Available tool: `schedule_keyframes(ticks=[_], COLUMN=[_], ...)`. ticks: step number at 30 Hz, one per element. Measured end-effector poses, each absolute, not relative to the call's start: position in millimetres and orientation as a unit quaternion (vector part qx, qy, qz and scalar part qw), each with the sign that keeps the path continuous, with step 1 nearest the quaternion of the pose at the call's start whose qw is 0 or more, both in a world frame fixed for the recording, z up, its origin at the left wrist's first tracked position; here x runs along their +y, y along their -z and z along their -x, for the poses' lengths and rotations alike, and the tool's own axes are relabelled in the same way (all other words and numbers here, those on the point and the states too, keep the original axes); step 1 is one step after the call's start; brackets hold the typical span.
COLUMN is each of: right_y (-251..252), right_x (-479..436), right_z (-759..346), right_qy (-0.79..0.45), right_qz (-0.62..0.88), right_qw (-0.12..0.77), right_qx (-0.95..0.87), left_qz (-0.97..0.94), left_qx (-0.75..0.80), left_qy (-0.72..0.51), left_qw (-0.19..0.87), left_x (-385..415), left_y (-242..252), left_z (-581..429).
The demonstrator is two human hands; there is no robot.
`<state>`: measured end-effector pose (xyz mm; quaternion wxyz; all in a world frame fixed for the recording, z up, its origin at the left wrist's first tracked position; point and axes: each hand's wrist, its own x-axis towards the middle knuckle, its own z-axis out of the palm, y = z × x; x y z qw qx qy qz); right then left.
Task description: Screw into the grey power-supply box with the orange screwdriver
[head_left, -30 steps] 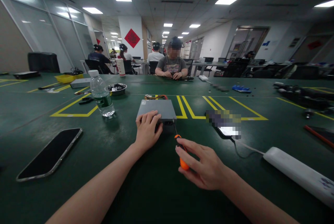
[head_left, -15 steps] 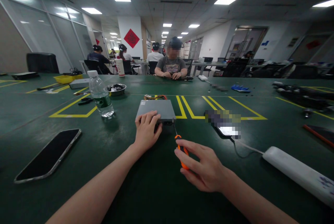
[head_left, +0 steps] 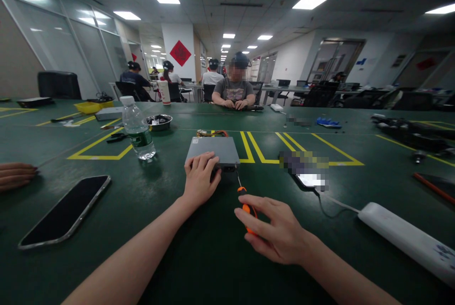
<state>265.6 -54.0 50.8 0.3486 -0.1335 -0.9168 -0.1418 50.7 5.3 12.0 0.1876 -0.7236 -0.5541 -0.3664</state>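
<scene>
A grey metal box [head_left: 224, 147] with coloured wires [head_left: 213, 133] at its back edge lies on the green table [head_left: 199, 267]. My left hand [head_left: 202, 177] is wrapped over its near left part, fingers on the top and thumb at the front side. In my right hand [head_left: 272, 224] is an orange and black screwdriver [head_left: 242, 193], held between thumb and fingers. Its thin shaft points away from me, and the tip meets the box's front right corner. Whatever lies under the tip is too small to make out.
To the left are a water bottle [head_left: 139, 134], a phone [head_left: 66, 212], a metal bowl [head_left: 159, 122] and another person's hand [head_left: 16, 175]. On the right lie a lit phone [head_left: 307, 179] and a white power strip [head_left: 405, 238]. A person [head_left: 234, 89] sits opposite.
Another person's hand has come in at the left edge. My right fingers have shifted slightly on the screwdriver, whose handle has turned a little. My left hand stays on the box.
</scene>
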Motion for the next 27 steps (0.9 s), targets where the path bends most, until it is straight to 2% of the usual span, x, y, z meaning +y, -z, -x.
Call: schedule_keyframes(ticks=[8, 14, 21, 27], right_y=[-43.6, -47.1, -43.1, -47.9], right_x=[-50.4, -52.3, -50.9, -53.6], right_z=[-265.2, -266.6, -265.4, -264.3], right_qy=[0.068, 0.099, 0.095, 0.096], right_qz=[0.153, 0.134, 0.143, 0.131], right_qw=[0.423, 0.357, 0.416, 0.354], right_qx=[-0.89, -0.919, -0.893, -0.921], left_qz=[0.723, 0.723, 0.724, 0.727], left_qx=[-0.553, -0.553, -0.553, -0.551], left_qy=[0.37, 0.371, 0.368, 0.365], left_qw=[0.186, 0.185, 0.186, 0.185], left_x=[5.1, 5.8, 4.6, 5.3], left_y=[-12.1, -11.1, -12.9, -12.6], left_z=[-50.9, -50.8, -50.7, -49.4])
